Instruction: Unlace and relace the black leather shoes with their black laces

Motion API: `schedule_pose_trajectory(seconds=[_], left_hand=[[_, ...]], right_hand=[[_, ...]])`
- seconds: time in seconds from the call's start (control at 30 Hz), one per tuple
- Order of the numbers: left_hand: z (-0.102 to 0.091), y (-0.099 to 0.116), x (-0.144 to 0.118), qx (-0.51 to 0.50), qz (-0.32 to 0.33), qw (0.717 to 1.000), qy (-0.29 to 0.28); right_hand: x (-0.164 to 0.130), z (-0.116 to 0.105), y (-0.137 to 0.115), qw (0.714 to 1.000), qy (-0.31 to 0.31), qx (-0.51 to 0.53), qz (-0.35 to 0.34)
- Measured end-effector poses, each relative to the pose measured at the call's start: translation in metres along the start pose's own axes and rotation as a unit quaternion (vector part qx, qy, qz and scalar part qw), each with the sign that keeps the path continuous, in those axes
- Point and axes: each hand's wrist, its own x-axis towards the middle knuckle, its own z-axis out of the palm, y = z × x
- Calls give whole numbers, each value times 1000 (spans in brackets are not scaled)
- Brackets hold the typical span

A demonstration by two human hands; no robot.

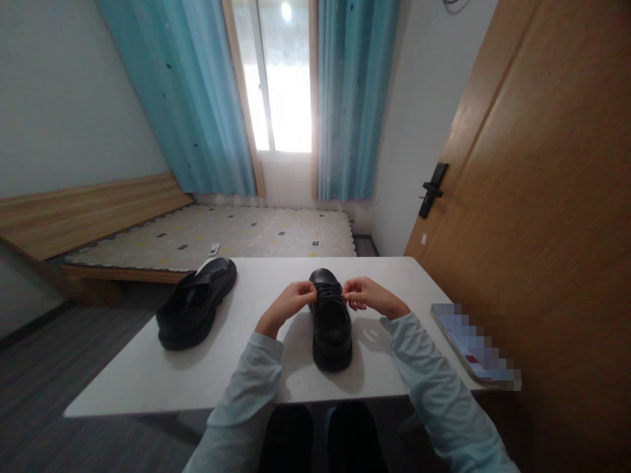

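One black shoe (332,322) stood sole-down near the close edge of the white table (394,279), its toe pointing away from the wearer of the head camera I was watching through. I judged that this orientation put the laces (328,292) squarely between both hands, within easy reach. The left hand (296,297) held its fingertips together at the left side of the lacing; the right hand (365,293) pinched at the opposite side. Both seemed to grip lace, and meeting the shoe from two flanks probably kept it from twisting, though I could not make out the strands within the fingers. The second shoe (197,307) stood angled, well apart to the left, presumably leaving the forearms room. At the table's right edge rested a flat object (466,341), blurred out.
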Motion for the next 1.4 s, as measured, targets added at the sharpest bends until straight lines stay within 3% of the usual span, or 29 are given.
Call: schedule_pose_trajectory(seconds=[1.0, 1.1, 1.2, 1.4], left_hand=[[-3, -2, -3, 13, -3, 999, -37], [-3, -2, -2, 0, -20, 1000, 8], [-2, -5, 2, -19, -39, 994, 96], [-3, -16, 9, 54, -71, 975, 203]], right_hand=[[-1, -5, 9, 1000, -19, 2, 24], [-4, -9, 7, 999, -35, -17, 4], [-6, -14, 2, 999, -20, -38, -27], [-16, -8, -16, 984, 132, -59, -102]])
